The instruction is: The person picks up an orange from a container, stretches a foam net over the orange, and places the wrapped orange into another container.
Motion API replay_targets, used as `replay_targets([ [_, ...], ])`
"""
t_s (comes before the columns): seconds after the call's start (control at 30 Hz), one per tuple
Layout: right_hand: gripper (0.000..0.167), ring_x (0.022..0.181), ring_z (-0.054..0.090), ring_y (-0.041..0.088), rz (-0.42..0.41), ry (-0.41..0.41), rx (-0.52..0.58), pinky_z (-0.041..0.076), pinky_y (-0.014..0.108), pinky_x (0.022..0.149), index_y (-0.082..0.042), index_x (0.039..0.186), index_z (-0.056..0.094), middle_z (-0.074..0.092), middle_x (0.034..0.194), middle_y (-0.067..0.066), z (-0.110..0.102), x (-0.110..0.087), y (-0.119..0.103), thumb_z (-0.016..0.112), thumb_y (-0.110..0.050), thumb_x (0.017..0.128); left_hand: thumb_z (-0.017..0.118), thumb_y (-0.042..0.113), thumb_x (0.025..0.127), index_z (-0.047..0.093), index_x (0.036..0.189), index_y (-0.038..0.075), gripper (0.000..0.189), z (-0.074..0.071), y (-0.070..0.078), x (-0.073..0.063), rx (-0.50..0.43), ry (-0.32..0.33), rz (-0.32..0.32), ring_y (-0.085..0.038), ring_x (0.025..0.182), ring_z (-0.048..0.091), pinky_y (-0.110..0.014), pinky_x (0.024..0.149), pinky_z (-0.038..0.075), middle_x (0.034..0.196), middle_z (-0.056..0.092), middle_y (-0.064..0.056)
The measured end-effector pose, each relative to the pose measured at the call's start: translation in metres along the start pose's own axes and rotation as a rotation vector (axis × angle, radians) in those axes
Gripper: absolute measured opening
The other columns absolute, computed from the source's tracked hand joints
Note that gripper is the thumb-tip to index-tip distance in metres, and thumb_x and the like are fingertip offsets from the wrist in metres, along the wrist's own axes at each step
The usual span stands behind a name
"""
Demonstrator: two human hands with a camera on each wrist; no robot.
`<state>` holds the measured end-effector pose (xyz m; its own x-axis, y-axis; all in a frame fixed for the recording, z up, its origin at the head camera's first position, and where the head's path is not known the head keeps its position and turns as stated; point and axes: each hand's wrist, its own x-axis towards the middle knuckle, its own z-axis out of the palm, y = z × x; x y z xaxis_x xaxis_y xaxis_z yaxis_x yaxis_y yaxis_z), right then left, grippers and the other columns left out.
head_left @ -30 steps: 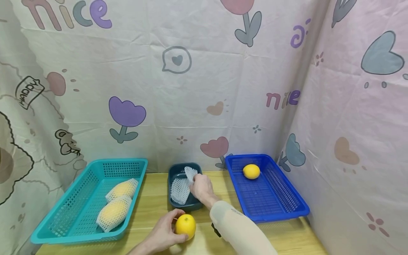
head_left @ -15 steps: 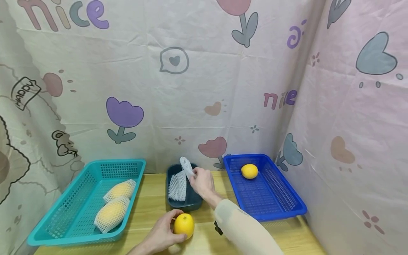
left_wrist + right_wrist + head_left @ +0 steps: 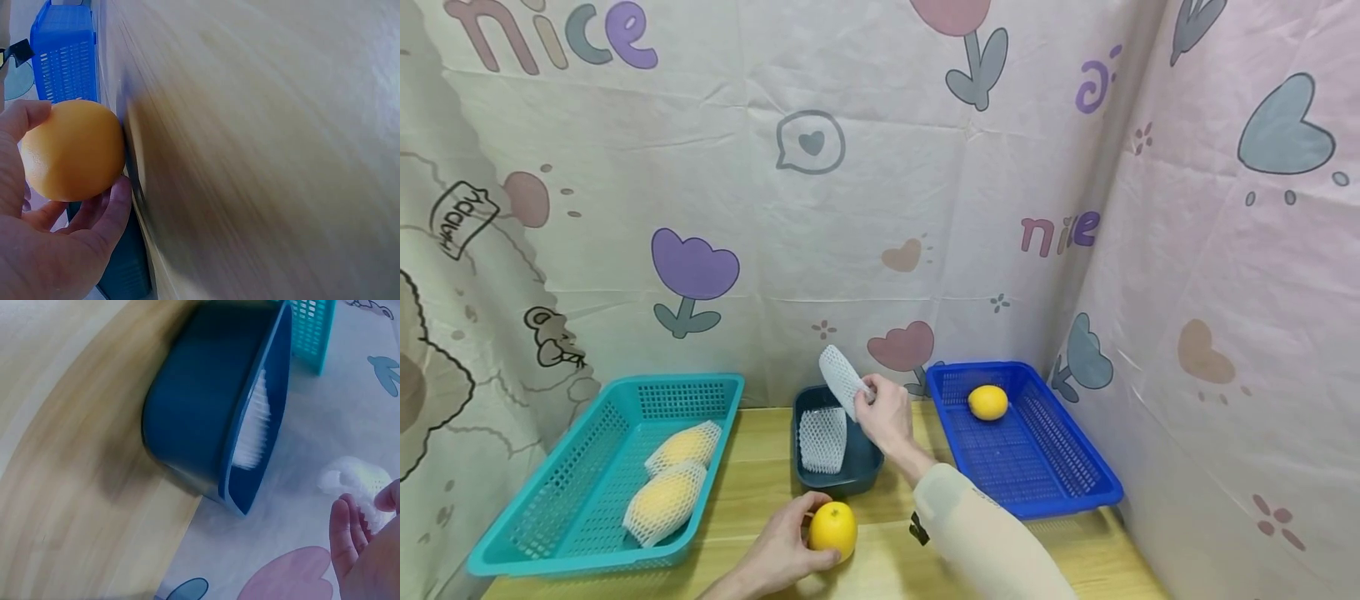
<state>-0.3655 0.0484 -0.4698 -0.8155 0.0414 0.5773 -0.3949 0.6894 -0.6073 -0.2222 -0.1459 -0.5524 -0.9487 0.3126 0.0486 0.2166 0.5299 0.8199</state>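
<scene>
At six o'clock from the dark-blue rounded plastic tub [image 3: 861, 454], clamping a round yellow orange [image 3: 832, 532] in the fingers of the left hand [image 3: 784, 546]. Probably firm, weighty, slightly slippery; best held round the middle. Looks smooth, with a small stem mark on top. Towards twelve o'clock, above the tub, pinching a white foam-net sleeve [image 3: 841, 379] in the fingers of the right hand [image 3: 886, 413]. Likely feather-light, limp, easily torn; best taken by an edge. Looks finely meshed.
</scene>
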Motion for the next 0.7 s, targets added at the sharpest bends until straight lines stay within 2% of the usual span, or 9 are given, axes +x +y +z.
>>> replay_targets([
  [0.17,0.011,0.073,0.077,0.017,0.004,-0.003,0.026,0.060,0.034,0.069,-0.014,0.104,0.084,0.085,0.089,0.004,-0.005,0.001,0.002,0.077,-0.019,0.097,0.096,0.029,0.079,0.064,0.139,0.009,0.070,0.001,0.000,-0.001,0.011,0.009,-0.003,-0.017,0.106,0.065,-0.025,0.087,0.057,0.128,0.072,-0.006],
  [0.37,0.011,0.072,0.073,0.009,0.045,-0.068,0.112,0.059,0.029,0.072,-0.015,0.107,0.084,0.084,0.091,0.003,-0.011,-0.008,0.000,0.078,-0.019,0.098,0.096,0.029,0.079,0.064,0.141,0.008,0.072,0.001,0.000,-0.001,0.012,0.015,0.004,-0.015,0.105,0.065,-0.025,0.085,0.057,0.130,0.072,-0.008],
  [0.43,0.012,0.071,0.069,0.005,0.068,-0.102,0.180,0.058,0.025,0.070,-0.013,0.109,0.083,0.083,0.092,0.004,-0.013,-0.012,-0.002,0.077,-0.017,0.099,0.096,0.029,0.080,0.064,0.143,0.006,0.074,0.001,-0.001,-0.001,0.013,0.019,0.010,-0.015,0.105,0.066,-0.026,0.085,0.058,0.131,0.073,-0.008],
  [0.53,0.013,0.071,0.069,0.005,0.110,-0.177,0.342,0.060,0.024,0.066,-0.008,0.113,0.080,0.082,0.095,0.011,-0.019,-0.018,-0.007,0.075,-0.013,0.103,0.095,0.031,0.081,0.064,0.146,0.004,0.078,0.001,-0.001,-0.002,0.025,0.019,0.006,-0.014,0.107,0.065,-0.027,0.087,0.058,0.134,0.073,-0.009],
  [0.7,0.016,0.080,0.077,0.015,0.178,-0.289,0.581,0.066,0.031,0.063,-0.001,0.120,0.076,0.080,0.103,0.024,-0.028,-0.027,-0.015,0.070,-0.007,0.106,0.095,0.032,0.081,0.064,0.148,0.004,0.079,0.000,-0.001,-0.001,0.039,0.022,-0.010,-0.016,0.109,0.065,-0.028,0.088,0.058,0.135,0.073,-0.009],
])
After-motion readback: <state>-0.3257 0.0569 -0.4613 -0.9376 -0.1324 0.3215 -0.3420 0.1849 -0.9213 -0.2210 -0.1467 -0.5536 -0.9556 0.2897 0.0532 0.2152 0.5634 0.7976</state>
